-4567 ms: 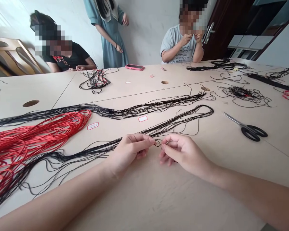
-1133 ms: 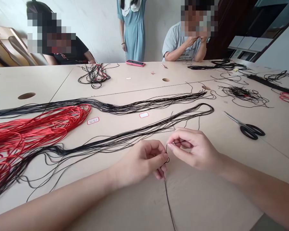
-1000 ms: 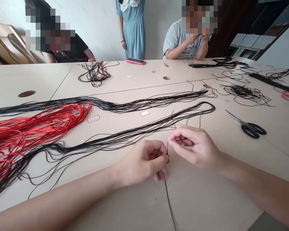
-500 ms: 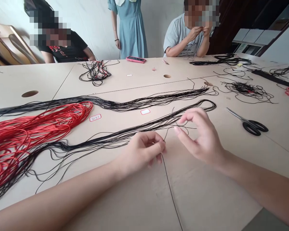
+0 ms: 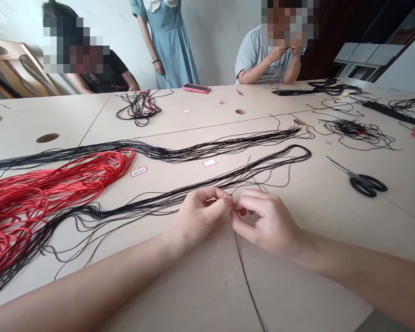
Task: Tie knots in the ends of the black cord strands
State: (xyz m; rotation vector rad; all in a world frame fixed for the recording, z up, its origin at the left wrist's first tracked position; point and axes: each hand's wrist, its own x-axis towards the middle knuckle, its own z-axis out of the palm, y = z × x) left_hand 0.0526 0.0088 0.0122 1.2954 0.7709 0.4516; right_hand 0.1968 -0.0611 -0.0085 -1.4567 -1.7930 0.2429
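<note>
The left hand (image 5: pixel 200 214) and the right hand (image 5: pixel 266 222) are meeting just above the counter (image 5: pixel 297 288). Each grip is narrow, with the fingertips pinching a thin black cord (image 5: pixel 245 276) between the hands. That cord is dropping from the hands and trailing across the pale counter toward its near edge. Just behind the hands, a long bundle of black cords (image 5: pixel 263 169) is stretching across the surface, and a second black bundle (image 5: pixel 207 150) is running alongside it, farther off. A mass of red cords (image 5: pixel 55 198) is spreading at the left, tangling into the black strands. Red-bordered labels (image 5: pixel 139 171) are lying between the bundles, and scissors (image 5: pixel 366 186) are lying off to the right. Farther back, a heap of tangled cord (image 5: pixel 140 107), a pink phone (image 5: pixel 195 88) and a round hole (image 5: pixel 47 138) are marking the counter. Beyond it, a person in a grey T-shirt (image 5: pixel 263 62) is sitting with hands raised to the chin, a person in a blue dress (image 5: pixel 168 44) is standing against the white wall (image 5: pixel 214 41), and a person in a black top (image 5: pixel 105 76) is sitting near a wooden chair (image 5: pixel 7 60).
</note>
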